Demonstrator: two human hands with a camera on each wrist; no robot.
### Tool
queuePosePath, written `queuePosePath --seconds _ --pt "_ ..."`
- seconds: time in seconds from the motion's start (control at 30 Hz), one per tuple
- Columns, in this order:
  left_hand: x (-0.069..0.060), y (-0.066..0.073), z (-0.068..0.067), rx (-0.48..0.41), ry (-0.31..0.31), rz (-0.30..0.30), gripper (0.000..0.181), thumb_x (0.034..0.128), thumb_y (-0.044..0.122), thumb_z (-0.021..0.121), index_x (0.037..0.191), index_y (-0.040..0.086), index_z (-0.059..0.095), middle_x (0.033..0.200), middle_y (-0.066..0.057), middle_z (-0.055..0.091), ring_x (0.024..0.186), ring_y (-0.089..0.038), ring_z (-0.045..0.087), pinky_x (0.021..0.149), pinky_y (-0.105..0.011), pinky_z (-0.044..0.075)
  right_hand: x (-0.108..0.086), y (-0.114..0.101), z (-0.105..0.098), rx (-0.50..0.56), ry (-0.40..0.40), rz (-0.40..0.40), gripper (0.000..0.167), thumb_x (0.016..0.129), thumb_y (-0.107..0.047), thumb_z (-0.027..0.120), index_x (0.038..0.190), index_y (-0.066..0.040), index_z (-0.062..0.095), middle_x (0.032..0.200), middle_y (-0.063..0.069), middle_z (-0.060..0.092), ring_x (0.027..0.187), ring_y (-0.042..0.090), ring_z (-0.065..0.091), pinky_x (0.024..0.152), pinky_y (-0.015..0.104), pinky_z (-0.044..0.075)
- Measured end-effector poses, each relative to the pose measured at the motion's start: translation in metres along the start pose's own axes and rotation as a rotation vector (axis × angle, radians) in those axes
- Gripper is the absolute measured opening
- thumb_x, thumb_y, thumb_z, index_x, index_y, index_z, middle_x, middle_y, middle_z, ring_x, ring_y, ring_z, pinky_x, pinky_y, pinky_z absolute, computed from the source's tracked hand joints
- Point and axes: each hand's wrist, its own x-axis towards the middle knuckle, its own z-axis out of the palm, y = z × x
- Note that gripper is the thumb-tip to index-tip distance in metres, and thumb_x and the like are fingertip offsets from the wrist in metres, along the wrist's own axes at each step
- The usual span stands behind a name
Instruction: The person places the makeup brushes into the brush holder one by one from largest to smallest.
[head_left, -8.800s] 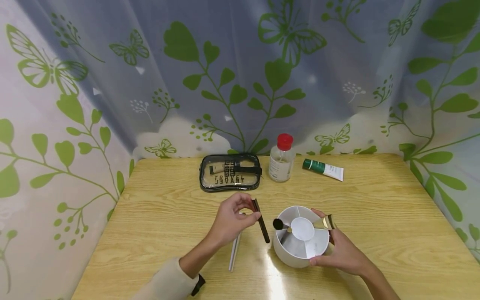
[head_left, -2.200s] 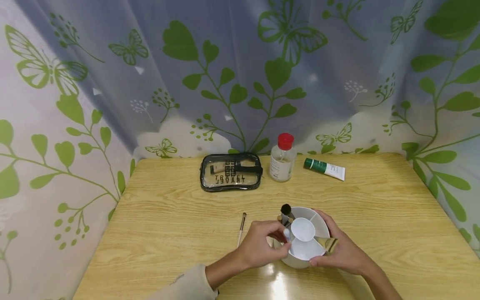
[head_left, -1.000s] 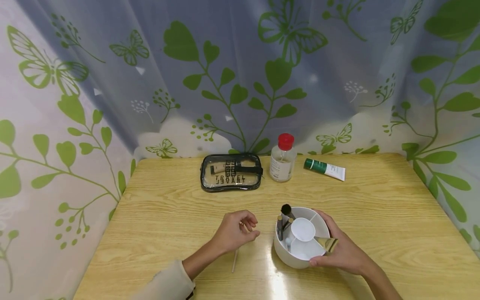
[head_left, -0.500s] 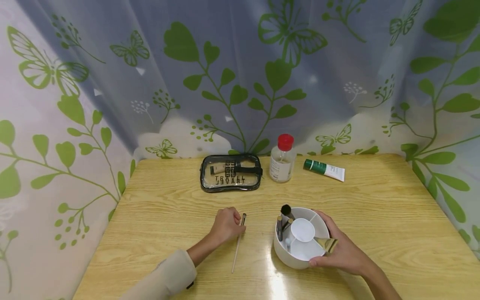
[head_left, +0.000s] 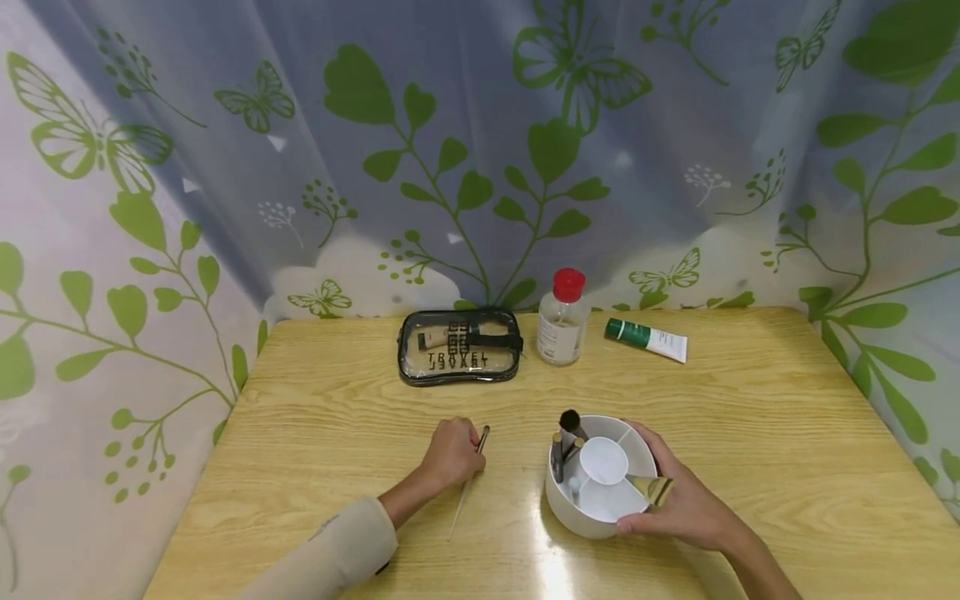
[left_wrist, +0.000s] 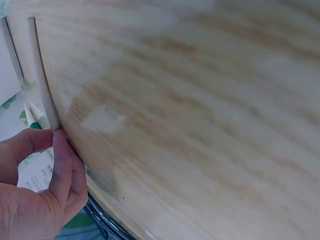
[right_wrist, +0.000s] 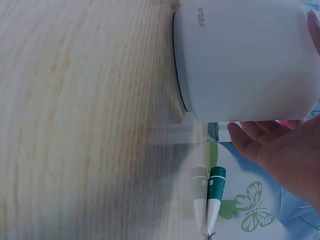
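My left hand (head_left: 452, 454) pinches a thin makeup brush (head_left: 465, 496) with a pale handle and dark bristles, low over the table. The left wrist view shows the brush handle (left_wrist: 42, 75) between thumb and fingertips. My right hand (head_left: 678, 504) grips the right side of a round white divided organizer (head_left: 585, 521), thumb at the front and fingers behind. Standing in its left compartments are a black-bristled brush (head_left: 570, 421), dark slim tubes (head_left: 557, 462) with gold ends, and a small pale-tipped item (head_left: 574, 487). A gold-coloured tube (head_left: 656, 490) leans out on the right.
Along the back of the wooden table (head_left: 322, 417) lie a clear travel pouch (head_left: 460, 346) with black trim and a green-and-white tube (head_left: 647, 339). Between them stands a clear bottle (head_left: 562, 329) with a red cap. A patterned curtain (head_left: 450, 167) hangs behind.
Slim tubes and a pale-tipped item have gone into the organizer. My left hand came away from it, moved left, and now pinches the thin brush, whose handle end has swung left. My right hand stays put.
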Motion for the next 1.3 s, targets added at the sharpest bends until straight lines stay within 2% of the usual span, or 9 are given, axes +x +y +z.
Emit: queuePosePath --seconds 0.13,0.23,0.33,0.4,0.5,0.7,0.83,1.03,1.3 --pt "0.000 0.003 0.000 0.042 -0.014 0.004 0.023 0.0608 -0.005 0.064 0.054 0.008 0.047 0.061 0.001 0.040 0.057 -0.011 0.035 0.049 -0.019 0.029 0.000 0.000 0.000 -0.007 0.002 0.003 0.112 0.059 -0.007 0.088 0.149 -0.021 0.022 0.136 0.007 0.047 0.115 -0.001 0.047 0.094 0.018 0.039" --pt "-0.002 0.008 -0.002 0.061 -0.036 0.024 0.031 0.0617 -0.005 0.063 0.052 0.012 0.040 0.059 0.002 0.036 0.055 -0.011 0.031 0.047 -0.019 0.026 0.000 0.000 0.000 -0.017 0.005 0.006 0.113 0.059 -0.008 0.088 0.149 -0.021 0.022 0.135 0.007 0.047 0.115 -0.001 0.047 0.094 0.019 0.038" --pt "-0.004 0.013 -0.005 0.048 -0.056 0.046 0.019 0.0645 -0.005 0.063 0.058 0.008 0.050 0.062 0.001 0.043 0.056 -0.011 0.036 0.048 -0.019 0.031 0.000 0.000 0.000 -0.023 0.007 0.005 0.113 0.059 -0.008 0.088 0.149 -0.021 0.022 0.135 0.007 0.047 0.115 -0.001 0.047 0.093 0.019 0.038" --pt "-0.005 0.017 -0.007 0.022 -0.054 0.059 0.009 0.0659 -0.004 0.063 0.069 0.002 0.057 0.064 -0.001 0.050 0.058 -0.011 0.043 0.049 -0.019 0.037 0.000 -0.001 0.000 -0.019 0.007 0.005 0.112 0.059 -0.008 0.088 0.149 -0.021 0.022 0.135 0.007 0.047 0.114 -0.001 0.047 0.093 0.019 0.038" --pt "-0.006 0.023 -0.012 -0.010 -0.036 0.083 0.014 0.0673 -0.003 0.064 0.081 -0.002 0.062 0.069 -0.004 0.059 0.062 -0.011 0.051 0.054 -0.019 0.045 0.000 -0.001 0.000 -0.014 0.004 0.005 0.112 0.059 -0.008 0.088 0.149 -0.021 0.022 0.135 0.006 0.047 0.114 -0.001 0.048 0.093 0.019 0.039" --pt "-0.009 0.036 -0.024 -0.093 -0.024 0.142 0.014 0.0694 -0.003 0.064 0.083 -0.002 0.063 0.073 -0.007 0.064 0.066 -0.009 0.056 0.057 -0.016 0.047 0.000 -0.001 0.000 -0.017 0.006 0.008 0.112 0.059 -0.008 0.088 0.149 -0.021 0.022 0.135 0.006 0.047 0.114 -0.001 0.048 0.093 0.019 0.039" --pt "-0.011 0.042 -0.029 -0.167 -0.047 0.168 0.015 0.0713 -0.005 0.064 0.087 -0.002 0.063 0.077 -0.008 0.064 0.068 -0.010 0.057 0.059 -0.015 0.049 0.000 -0.001 0.001 -0.011 0.003 0.010 0.112 0.059 -0.008 0.088 0.149 -0.021 0.022 0.135 0.007 0.047 0.114 -0.001 0.048 0.093 0.019 0.039" --pt "-0.016 0.055 -0.037 -0.291 -0.087 0.148 0.016 0.0804 0.002 0.065 0.096 0.001 0.061 0.088 -0.006 0.064 0.078 -0.012 0.058 0.066 -0.016 0.050 0.000 -0.001 0.000 -0.009 0.000 0.026 0.111 0.060 -0.008 0.088 0.149 -0.022 0.022 0.136 0.007 0.047 0.114 -0.001 0.048 0.093 0.020 0.040" --pt "-0.026 0.073 -0.048 -0.600 -0.108 0.152 0.020 0.0833 0.004 0.066 0.101 0.000 0.058 0.098 -0.014 0.062 0.091 -0.016 0.061 0.075 -0.022 0.056 0.000 -0.003 0.001 -0.019 0.003 0.034 0.111 0.060 -0.009 0.088 0.149 -0.022 0.022 0.136 0.007 0.047 0.113 -0.001 0.048 0.092 0.021 0.041"
